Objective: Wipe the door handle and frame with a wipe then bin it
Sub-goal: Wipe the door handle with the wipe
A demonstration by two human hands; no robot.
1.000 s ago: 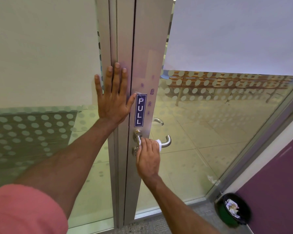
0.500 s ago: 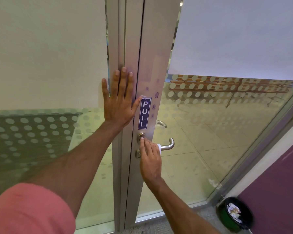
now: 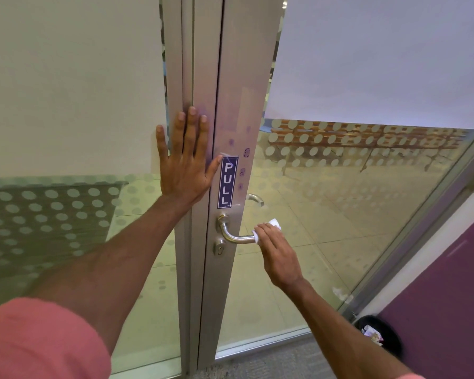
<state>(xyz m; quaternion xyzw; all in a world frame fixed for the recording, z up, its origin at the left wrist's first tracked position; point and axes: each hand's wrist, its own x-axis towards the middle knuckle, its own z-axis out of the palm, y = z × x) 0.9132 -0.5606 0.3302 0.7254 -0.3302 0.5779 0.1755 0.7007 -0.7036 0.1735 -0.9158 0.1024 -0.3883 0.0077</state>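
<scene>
Your left hand lies flat, fingers spread, on the door frame. Your right hand clasps the wipe around the door handle's free end (bin at lower right).

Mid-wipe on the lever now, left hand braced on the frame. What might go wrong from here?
1. The right hand grips the wipe at the free end of the door handle; it may slide off, leaving the part near the door unwiped.
2. Pressing down may work the latch, and the left hand lies across the frame seam.
3. The bin sits low right, so the toss may miss.
</scene>
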